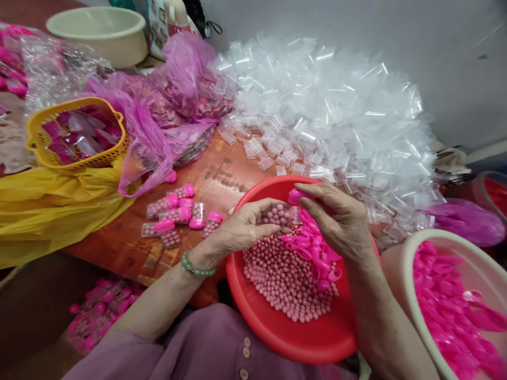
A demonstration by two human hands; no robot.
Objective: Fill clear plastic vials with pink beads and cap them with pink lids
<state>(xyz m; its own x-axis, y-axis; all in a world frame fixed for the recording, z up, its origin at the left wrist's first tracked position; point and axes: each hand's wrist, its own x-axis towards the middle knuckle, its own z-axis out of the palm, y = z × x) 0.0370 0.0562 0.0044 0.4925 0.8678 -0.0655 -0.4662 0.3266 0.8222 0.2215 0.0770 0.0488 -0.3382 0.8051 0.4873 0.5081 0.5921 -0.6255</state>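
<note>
Over a red basin (253, 316), my left hand (249, 224) is closed around a small clear plastic box (277, 215) filled with pink beads. To its right, my right hand (335, 216) pinches a bright pink plastic cap (296, 197) in its fingertips, just apart from the box's end. Below both hands, the basin holds a heap of dusty-pink round beads (287, 279). Several bright pink plastic pieces (317, 248) with loops lie on the beads at the right. Left of the basin, several filled boxes with pink caps (174, 214) lie on the orange-brown table (214, 163).
A large pile of clear empty boxes (328, 105) rises against the wall. At right stands a cream tub (407, 264) of pink pieces. A yellow basket (75, 134) with packets, purple plastic bags (190, 63) and a yellow bag (51, 211) are at left. More capped boxes (103, 311) lie below.
</note>
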